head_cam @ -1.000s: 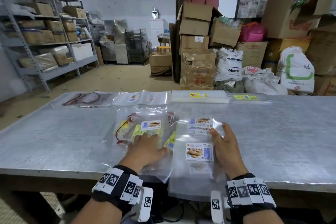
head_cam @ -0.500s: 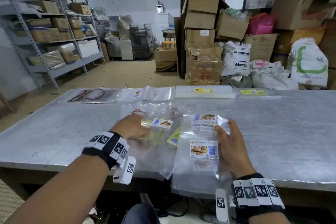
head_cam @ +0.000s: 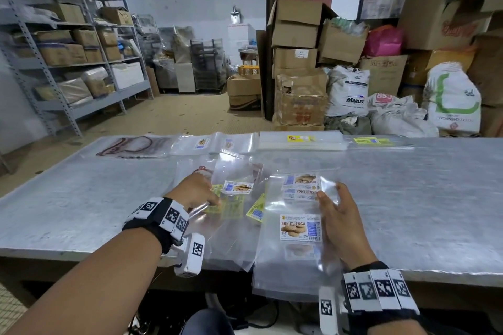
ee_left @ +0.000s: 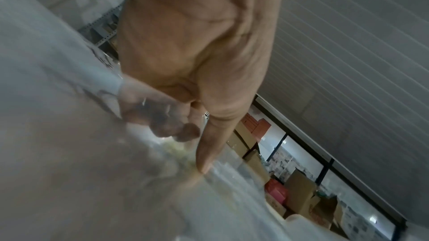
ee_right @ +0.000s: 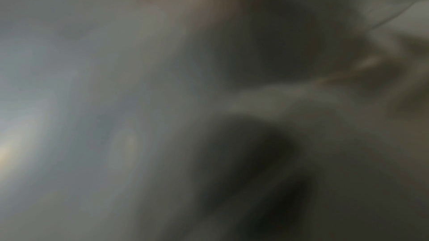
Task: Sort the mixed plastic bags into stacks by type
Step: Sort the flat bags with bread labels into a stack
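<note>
black wristbands (head_cam: 152,221), white square-coded tags, bare forearms

mixed bag pile (head_cam: 234,198) at table (head_cam: 408,198) near edge, left of biscuit-label bags (head_cam: 296,239); sorted stacks (head_cam: 302,141) along far edge; shelves (head_cam: 68,49) behind left, boxes (head_cam: 296,35) behind right.

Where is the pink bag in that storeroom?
In the head view, the pink bag sits at upper right behind the table, wedged among cardboard boxes, above the white sacks.
</note>
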